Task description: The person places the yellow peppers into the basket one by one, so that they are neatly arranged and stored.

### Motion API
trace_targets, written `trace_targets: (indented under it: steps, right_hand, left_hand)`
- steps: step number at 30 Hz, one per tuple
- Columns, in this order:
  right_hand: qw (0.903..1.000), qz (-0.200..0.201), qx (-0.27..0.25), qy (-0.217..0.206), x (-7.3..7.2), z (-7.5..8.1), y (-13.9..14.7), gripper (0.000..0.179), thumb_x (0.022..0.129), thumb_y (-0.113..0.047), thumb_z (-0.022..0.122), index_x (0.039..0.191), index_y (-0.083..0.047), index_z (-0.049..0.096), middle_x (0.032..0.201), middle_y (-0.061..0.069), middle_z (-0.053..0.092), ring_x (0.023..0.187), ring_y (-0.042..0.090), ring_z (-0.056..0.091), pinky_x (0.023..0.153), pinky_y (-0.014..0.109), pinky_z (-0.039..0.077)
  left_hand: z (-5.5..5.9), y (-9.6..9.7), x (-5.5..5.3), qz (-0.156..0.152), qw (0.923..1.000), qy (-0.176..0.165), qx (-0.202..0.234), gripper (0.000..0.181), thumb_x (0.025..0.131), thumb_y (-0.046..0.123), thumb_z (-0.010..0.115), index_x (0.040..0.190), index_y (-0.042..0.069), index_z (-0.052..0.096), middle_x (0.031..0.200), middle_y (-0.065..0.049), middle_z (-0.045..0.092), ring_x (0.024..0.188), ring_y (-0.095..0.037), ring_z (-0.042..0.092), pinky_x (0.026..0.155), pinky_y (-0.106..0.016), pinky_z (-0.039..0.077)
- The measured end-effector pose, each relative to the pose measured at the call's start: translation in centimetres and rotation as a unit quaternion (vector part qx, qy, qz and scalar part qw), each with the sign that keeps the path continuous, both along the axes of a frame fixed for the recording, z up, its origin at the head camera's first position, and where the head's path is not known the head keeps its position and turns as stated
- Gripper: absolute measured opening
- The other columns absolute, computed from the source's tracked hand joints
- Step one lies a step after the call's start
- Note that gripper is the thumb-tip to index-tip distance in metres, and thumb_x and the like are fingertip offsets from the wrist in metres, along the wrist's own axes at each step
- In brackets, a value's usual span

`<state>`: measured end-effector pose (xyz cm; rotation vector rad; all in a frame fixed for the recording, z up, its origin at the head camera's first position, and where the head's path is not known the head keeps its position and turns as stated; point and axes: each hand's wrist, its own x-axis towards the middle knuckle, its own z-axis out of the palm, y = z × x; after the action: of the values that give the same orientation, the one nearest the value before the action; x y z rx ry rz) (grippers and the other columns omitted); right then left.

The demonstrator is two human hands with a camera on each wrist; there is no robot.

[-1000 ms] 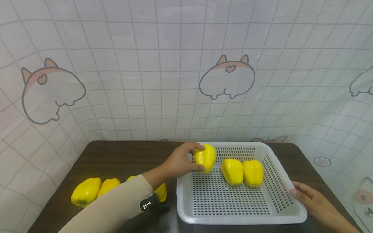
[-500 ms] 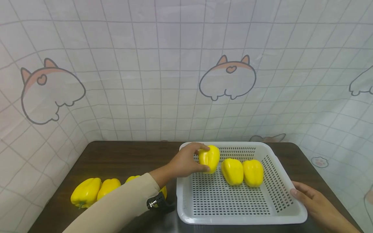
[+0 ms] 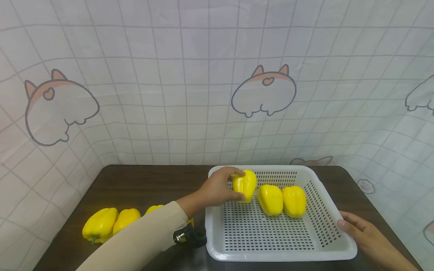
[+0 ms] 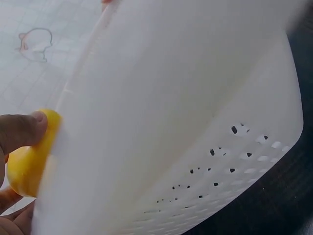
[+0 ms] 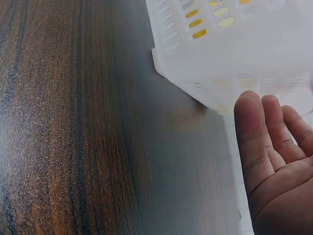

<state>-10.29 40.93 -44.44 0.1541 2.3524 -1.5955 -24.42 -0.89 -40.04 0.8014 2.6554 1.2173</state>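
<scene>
The left hand (image 3: 218, 187) holds a yellow pepper (image 3: 246, 187) near the basket's (image 3: 281, 256) back left corner; the right hand (image 3: 367, 233), fingers nearly straight, is at its right edge. The pepper seems light, firm, slippery: better grip both sides.

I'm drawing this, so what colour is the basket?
White; the basket shows best in the head view.

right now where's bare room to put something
Free: near floor of the white perforated plastic basket, before two yellow bell peppers; dark wood tabletop left of the basket, behind the loose peppers. Crowded: front left, around the beige sleeve.
</scene>
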Motion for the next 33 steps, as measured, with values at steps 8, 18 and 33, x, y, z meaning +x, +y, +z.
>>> trace_targets:
  steps: [8,18,33]
  right_hand:
    - [0.9998,-0.013,0.015,-0.002,0.1,0.1,-0.2,0.073,0.111,-0.036,0.043,0.156,0.013,0.012,0.132,0.030,0.058,0.102,0.036,0.070,0.080,0.049,0.061]
    - [0.9991,-0.026,0.035,-0.002,0.1,0.1,-0.5,0.074,0.111,-0.038,0.042,0.156,0.012,0.012,0.132,0.030,0.059,0.101,0.035,0.071,0.079,0.046,0.061]
    - [0.9996,-0.016,0.022,-0.005,0.1,0.0,-0.1,0.075,0.112,-0.038,0.041,0.156,0.014,0.009,0.129,0.027,0.061,0.099,0.033,0.071,0.079,0.045,0.061]
  left_hand:
    - [0.7,0.4,0.0,-0.013,0.9999,0.006,-0.004,0.072,0.076,0.025,0.093,0.140,0.019,0.061,0.139,0.003,0.058,0.115,-0.018,0.059,0.088,-0.031,0.054]
    - [0.9,1.2,-0.6,-0.010,0.9995,-0.024,-0.017,0.070,0.075,0.023,0.094,0.137,0.017,0.061,0.130,0.000,0.061,0.104,-0.017,0.061,0.081,-0.027,0.055]
    - [0.6,1.6,0.0,-0.003,0.9965,-0.058,-0.059,0.067,0.073,0.021,0.094,0.134,0.021,0.065,0.120,0.003,0.065,0.094,-0.012,0.060,0.080,-0.028,0.055]
